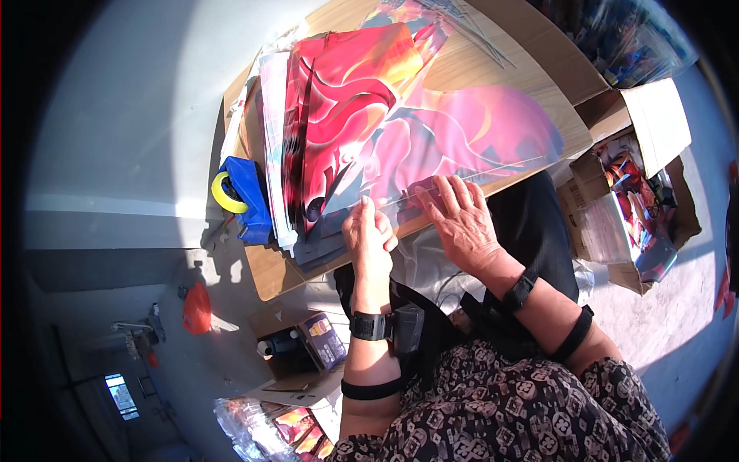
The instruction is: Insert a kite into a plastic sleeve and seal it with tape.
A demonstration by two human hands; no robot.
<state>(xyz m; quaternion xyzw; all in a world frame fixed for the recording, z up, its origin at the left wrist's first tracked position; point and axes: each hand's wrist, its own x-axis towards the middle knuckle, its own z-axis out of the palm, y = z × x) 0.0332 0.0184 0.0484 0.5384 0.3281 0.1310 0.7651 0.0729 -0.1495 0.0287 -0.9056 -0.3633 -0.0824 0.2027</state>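
A thin, see-through printed sheet [477, 127] in pink, red and orange lies on the wooden table and reaches its near edge. My left hand [370, 235] is closed at that near edge, thumb uppermost and fingers curled in. It seems to pinch the sheet's border, though the grip itself is hidden. Close by on the right, my right hand [463, 223] rests flat with fingers stretched along the same edge. A thin pale line runs along the border to the right of the fingers. Brighter red printed sheets [346, 92] are stacked on the left.
A blue tape dispenser [250, 196] with a yellow roll sits on the table's left edge. Thin sticks [481, 35] lie at the far side of the wooden table [531, 85]. Right stands an open cardboard box [608, 231] of colourful packets; another box [289, 339] is lower left.
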